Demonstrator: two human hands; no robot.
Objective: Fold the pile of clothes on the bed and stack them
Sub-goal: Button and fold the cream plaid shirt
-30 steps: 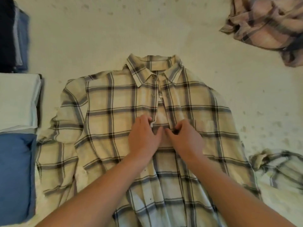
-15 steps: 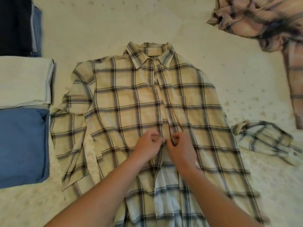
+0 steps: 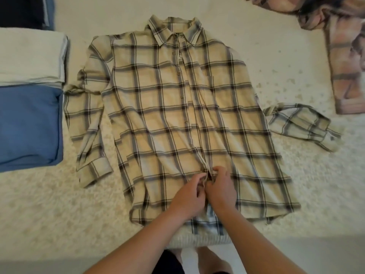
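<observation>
Since the earlier frames our hands have worked down the front placket, from chest height to near the hem, and more of the bed has come into sight. In the head view, the plaid shirt (image 3: pixel 177 115) lies flat, front up, in the middle of the cream bedspread (image 3: pixel 296 184). Bare bedspread shows above the collar, between the shirt's body and the garments on either side, and below the left cuff; the near edge of the bed runs just under the hem, where the shirt tail hangs slightly over. On our left, a folded white garment (image 3: pixel 29 56) and a folded blue garment (image 3: pixel 27 125) lie side by side, close to the shirt's sleeve, with dark folded clothes (image 3: pixel 25 10) beyond them. At the far right a crumpled pink plaid garment (image 3: pixel 339 46) lies apart from the shirt. The shirt's long axis runs away from us, collar at the far end, hem towards us; one sleeve lies down along its side, the other sticks out to our right. Our left hand (image 3: pixel 187 196) and right hand (image 3: pixel 221 186) meet at the placket, touching each other, fingers curled and pinching the fabric edges there.
</observation>
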